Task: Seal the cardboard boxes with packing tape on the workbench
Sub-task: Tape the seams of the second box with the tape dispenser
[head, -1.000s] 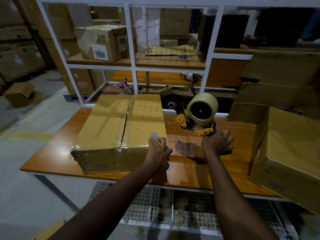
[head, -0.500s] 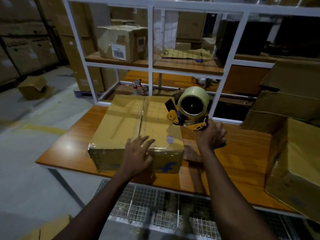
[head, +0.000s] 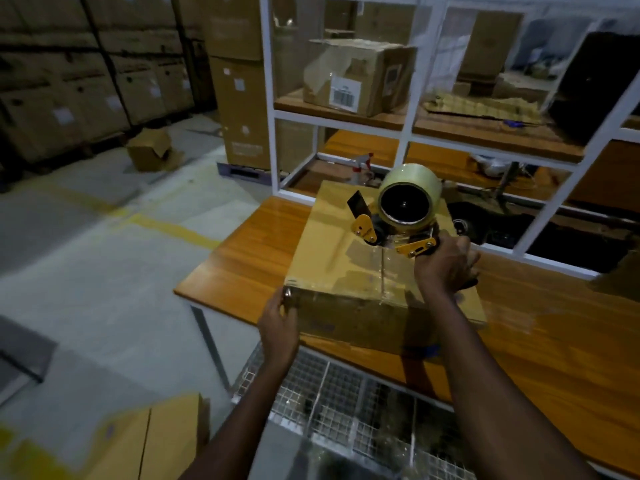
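A closed cardboard box (head: 332,258) lies on the wooden workbench (head: 249,251), its top glossy with clear tape along the seam. My right hand (head: 446,265) grips the handle of a yellow tape dispenser (head: 398,216) with a pale tape roll, held over the box top near the seam. My left hand (head: 280,317) holds the box's near left corner, fingers wrapped around the edge.
A white metal shelf frame (head: 405,133) stands behind the bench with a labelled box (head: 356,77) on it. A wire mesh rack (head: 346,403) sits under the bench front. Another carton (head: 152,441) lies at lower left on the floor. Stacked cartons (head: 69,91) line the far left.
The box has been turned and pulled toward the bench's left end. My left hand moved from the box top to its near left corner. The dispenser came over the box top.
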`<state>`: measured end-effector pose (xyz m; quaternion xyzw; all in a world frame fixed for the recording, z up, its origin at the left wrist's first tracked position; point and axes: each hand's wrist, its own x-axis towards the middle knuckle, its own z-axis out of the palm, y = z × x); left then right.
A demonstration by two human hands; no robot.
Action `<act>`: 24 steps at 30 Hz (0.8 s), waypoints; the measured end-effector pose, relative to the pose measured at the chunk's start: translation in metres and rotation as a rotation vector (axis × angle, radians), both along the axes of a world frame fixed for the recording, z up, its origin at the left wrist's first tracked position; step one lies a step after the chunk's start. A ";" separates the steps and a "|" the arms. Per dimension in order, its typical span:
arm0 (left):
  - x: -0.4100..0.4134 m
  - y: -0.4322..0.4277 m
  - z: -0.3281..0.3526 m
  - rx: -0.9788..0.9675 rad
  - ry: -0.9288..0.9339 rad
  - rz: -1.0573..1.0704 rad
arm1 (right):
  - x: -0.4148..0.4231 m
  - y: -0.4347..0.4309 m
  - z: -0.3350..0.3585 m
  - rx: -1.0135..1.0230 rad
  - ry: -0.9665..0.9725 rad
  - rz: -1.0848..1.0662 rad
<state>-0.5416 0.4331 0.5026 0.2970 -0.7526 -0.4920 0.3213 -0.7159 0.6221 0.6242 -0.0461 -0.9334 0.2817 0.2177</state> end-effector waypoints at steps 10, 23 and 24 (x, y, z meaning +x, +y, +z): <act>-0.010 0.028 -0.017 -0.194 -0.234 -0.189 | 0.017 -0.023 -0.001 -0.021 0.053 -0.044; -0.040 0.010 0.029 0.502 0.004 0.237 | 0.020 -0.023 0.000 0.001 0.045 -0.040; -0.039 0.007 0.026 0.493 0.013 0.224 | 0.020 -0.022 0.000 0.003 0.046 -0.039</act>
